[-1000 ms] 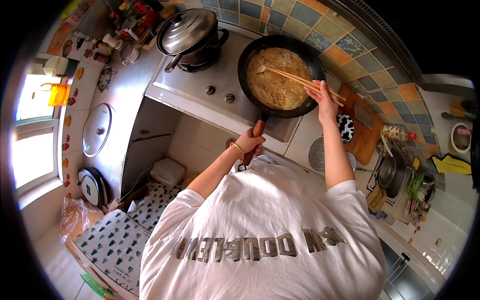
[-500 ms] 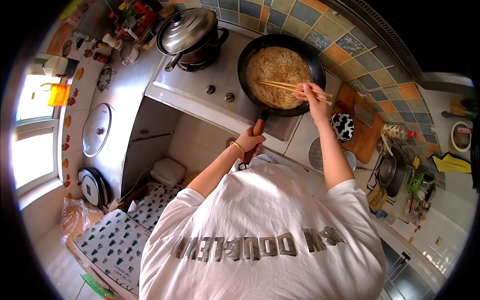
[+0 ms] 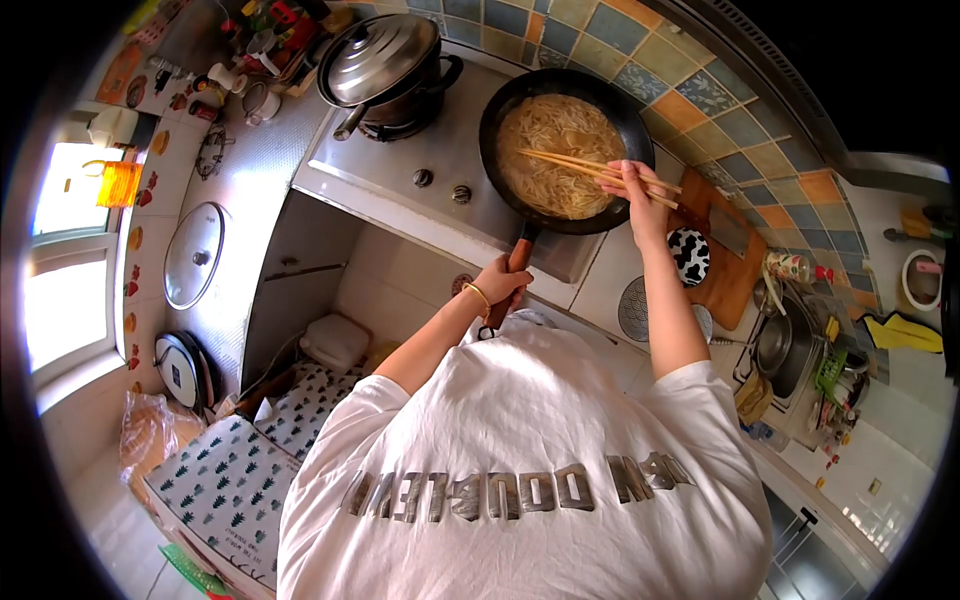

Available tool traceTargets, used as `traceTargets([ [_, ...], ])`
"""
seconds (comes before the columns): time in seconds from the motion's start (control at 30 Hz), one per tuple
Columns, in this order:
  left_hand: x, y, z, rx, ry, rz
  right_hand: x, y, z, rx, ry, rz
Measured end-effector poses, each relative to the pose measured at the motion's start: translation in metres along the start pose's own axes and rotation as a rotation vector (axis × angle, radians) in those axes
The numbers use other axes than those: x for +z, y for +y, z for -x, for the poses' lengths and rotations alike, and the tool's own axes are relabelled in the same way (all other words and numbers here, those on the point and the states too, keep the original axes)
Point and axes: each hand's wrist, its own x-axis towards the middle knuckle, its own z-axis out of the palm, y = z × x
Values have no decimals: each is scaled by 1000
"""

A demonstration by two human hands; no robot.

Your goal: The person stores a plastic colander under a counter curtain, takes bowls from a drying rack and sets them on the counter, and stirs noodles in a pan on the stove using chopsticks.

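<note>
My left hand is wrapped round the wooden handle of a black frying pan that sits on the right side of the stove. In the pan are pale noodle-like strands in brown liquid. A pair of wooden chopsticks is gripped in my right hand, over the pan's right rim. Their tips reach left over the noodles; whether they dip into the liquid I cannot tell. Below and right of my right hand stands a black-and-white patterned round container.
A lidded pot occupies the left burner. To the right are a wooden cutting board, a cleaver and a sink with dishes. A glass lid stands at left. Tiled wall rises behind the stove.
My right hand and the chopsticks have shifted slightly right, and the chopsticks' rear ends sit further right. My left hand still grips the pan handle.
</note>
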Motion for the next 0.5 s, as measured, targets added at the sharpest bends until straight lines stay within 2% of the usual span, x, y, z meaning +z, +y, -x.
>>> traceTargets([
  [0.3,0,1,0,-1,6,-3,-25,-12,12,20,115,-103],
  [0.5,0,0,0,-8,17,-9,-9,0,5,-7,79,-69],
])
